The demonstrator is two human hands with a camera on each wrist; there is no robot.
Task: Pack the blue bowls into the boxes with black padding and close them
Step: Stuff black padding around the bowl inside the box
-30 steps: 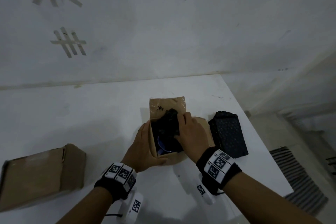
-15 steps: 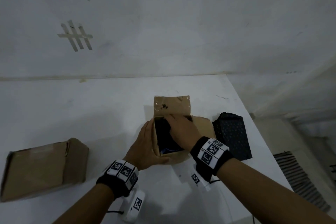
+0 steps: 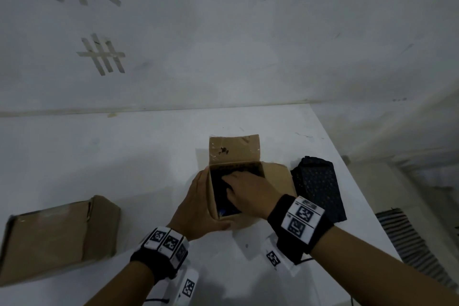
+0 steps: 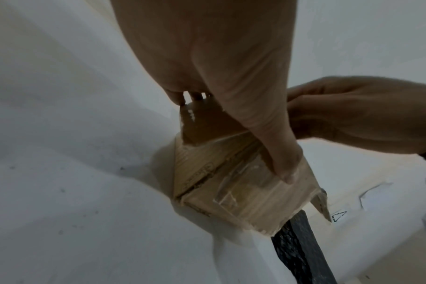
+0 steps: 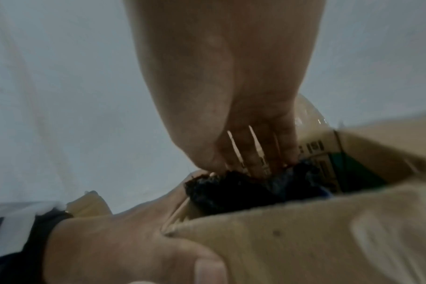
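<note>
Cardboard box (image 3: pixel 273 176) at frame centre: left hand (image 3: pixel 198 206) grips its wall, right hand's (image 3: pixel 248 191) straight fingers press padding (image 5: pixel 231 192); uneven pressure might tilt the bowl (image 3: pixel 222 211).

You've got a white table (image 3: pixel 124 156) carrying 2 cardboard boxes, the open box (image 3: pixel 275 181) and closed box (image 3: pixel 57 236), plus black padding (image 3: pixel 320 186).

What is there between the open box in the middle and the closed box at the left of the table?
In the head view, only the left hand, against the open box; from there to the closed box the white table is bare.
</note>
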